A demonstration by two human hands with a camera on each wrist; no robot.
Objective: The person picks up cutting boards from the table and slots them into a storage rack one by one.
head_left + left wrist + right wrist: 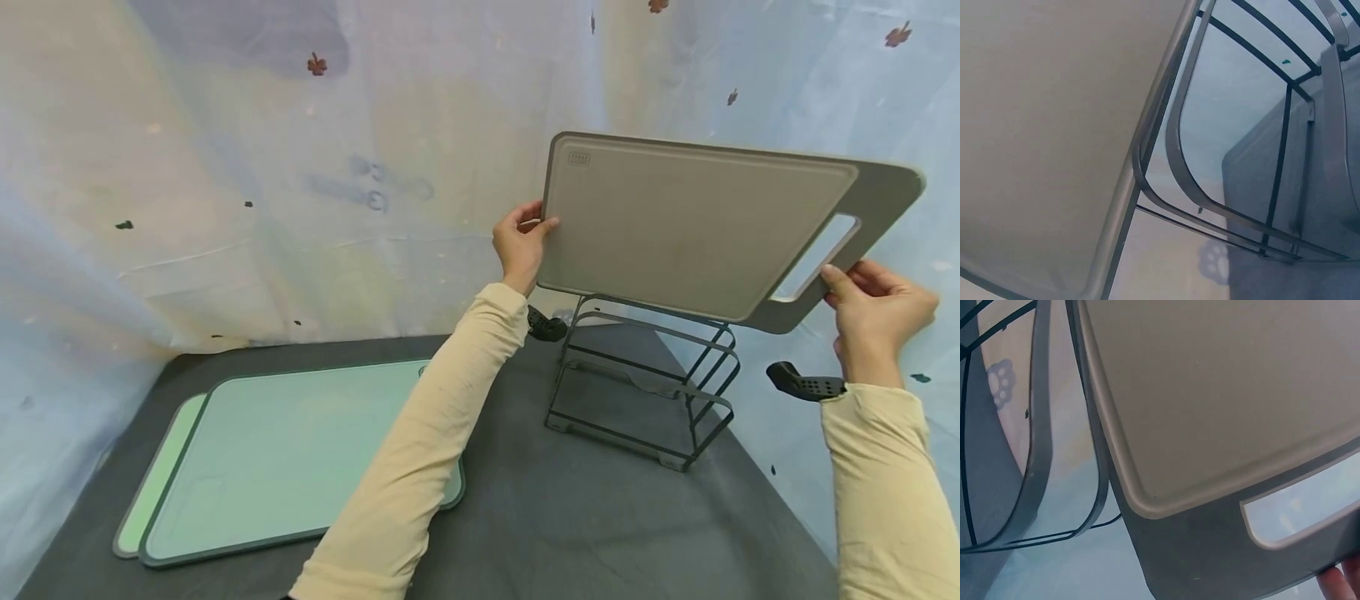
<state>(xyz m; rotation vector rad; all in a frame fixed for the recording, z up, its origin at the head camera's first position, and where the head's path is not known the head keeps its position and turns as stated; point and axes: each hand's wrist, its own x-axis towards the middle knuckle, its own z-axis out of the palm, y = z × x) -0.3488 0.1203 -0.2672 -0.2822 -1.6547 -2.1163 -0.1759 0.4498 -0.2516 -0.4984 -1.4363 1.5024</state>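
Above the wire rack (628, 362), gray cutting board (690, 225) is raised, long axis running left-right, long edge low by the rack top; contact unclear. Left hand (522, 243) pinches the plain short end, looks nearer the rack; right hand's grip (879, 308) pinches the slotted end.

head view: bright, diffuse | wrist views: dimmer, bluish, soft | faint shadows on table (570, 533)
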